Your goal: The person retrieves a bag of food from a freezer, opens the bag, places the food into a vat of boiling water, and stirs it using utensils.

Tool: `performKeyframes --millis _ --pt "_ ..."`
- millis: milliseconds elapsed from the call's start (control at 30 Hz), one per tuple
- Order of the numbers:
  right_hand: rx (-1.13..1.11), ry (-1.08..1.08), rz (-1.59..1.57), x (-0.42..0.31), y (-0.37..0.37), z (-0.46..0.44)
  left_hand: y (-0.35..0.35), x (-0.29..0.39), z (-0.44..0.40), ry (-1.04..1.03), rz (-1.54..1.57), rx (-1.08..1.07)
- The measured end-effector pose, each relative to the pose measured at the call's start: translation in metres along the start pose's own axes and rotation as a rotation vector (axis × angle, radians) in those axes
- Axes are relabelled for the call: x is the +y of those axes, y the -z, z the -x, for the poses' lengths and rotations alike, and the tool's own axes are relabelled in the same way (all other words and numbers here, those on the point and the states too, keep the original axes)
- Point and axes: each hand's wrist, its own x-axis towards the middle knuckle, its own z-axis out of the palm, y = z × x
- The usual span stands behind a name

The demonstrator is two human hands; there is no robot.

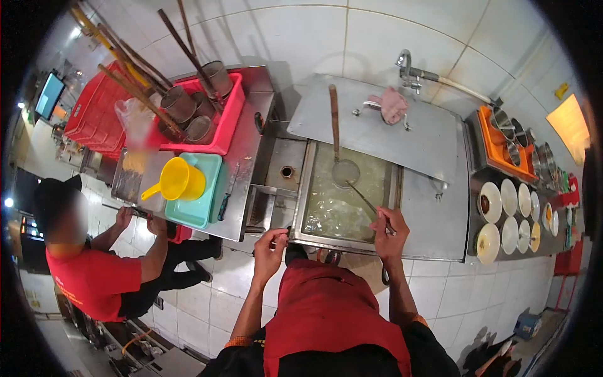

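A rectangular vat of cloudy liquid (326, 210) lies in front of me, its surface rippled. My right hand (391, 232) grips the thin handle of a ladle (363, 197), which slants into the vat toward a round strainer. That strainer (345, 173) hangs from a wooden handle (335, 122) propped at the back edge. My left hand (270, 250) is raised by the vat's front left corner, thumb and fingertips close together; whether anything small is between them cannot be made out.
A metal lid (402, 135) holding a pink cloth (392, 105) covers the back right. Bowls (490, 202) stand right, beside an orange basket (487, 135). At left are a teal tray (207, 182), yellow dipper (182, 179), knife (225, 202) and a co-worker (94, 276).
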Motion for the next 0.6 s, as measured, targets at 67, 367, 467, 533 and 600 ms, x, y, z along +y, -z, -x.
performKeyframes --millis 67,367,467,533,600 --pt "0.001 0.019 -0.002 0.000 0.000 -0.001 0.000 -0.001 -0.002 0.000 -0.010 -0.002" --pt "-0.023 0.017 0.025 -0.004 0.001 -0.001 0.001 0.009 -0.001 -0.017 -0.079 -0.008" --pt "-0.026 0.017 0.011 -0.007 0.001 -0.002 0.001 0.011 0.000 -0.018 -0.089 -0.012" --pt "-0.026 0.010 0.011 -0.006 -0.001 -0.002 0.001 0.012 0.000 -0.005 -0.100 -0.011" --pt "-0.029 0.006 0.007 -0.008 -0.002 -0.002 0.000 0.012 0.001 0.000 -0.083 -0.004"
